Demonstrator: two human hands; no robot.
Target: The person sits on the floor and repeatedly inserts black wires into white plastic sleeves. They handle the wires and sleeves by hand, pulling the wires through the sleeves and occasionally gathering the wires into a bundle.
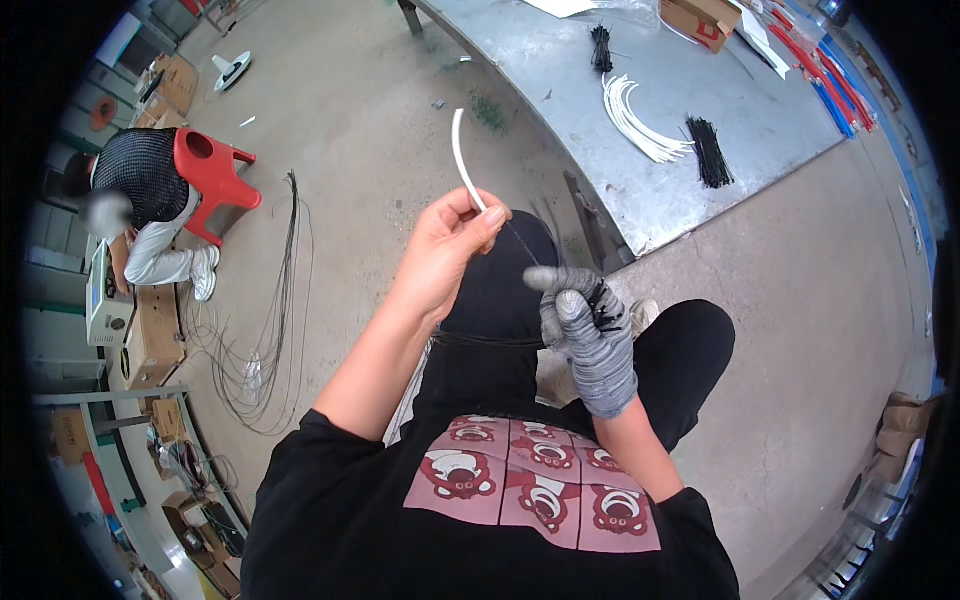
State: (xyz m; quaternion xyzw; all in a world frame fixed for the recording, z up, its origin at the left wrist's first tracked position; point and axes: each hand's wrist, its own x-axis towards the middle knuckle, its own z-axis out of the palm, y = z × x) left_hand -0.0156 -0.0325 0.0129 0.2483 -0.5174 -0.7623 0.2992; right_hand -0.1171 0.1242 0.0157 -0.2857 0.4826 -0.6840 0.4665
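A short, slightly curved white tube (459, 150) is pinched upright between the thumb and fingers of my bare left hand (440, 245). From its lower end a thin black strand (521, 241) runs down toward my right hand (590, 345), which wears a grey knitted glove. That hand is closed, with several short black strips (606, 310) sticking out between its fingers; whether they are cable ties or wires I cannot make out. Across my thighs lies a bundle of black cable (490, 342).
On the metal table (560, 85) lie white tubes (632, 125), two black strip bundles (709, 152) and a cardboard box (703, 22). Long black cables (285, 300) trail over the floor at left. Beyond them a person (145, 190) sits on a red stool (212, 180) beside a boxy machine (108, 300).
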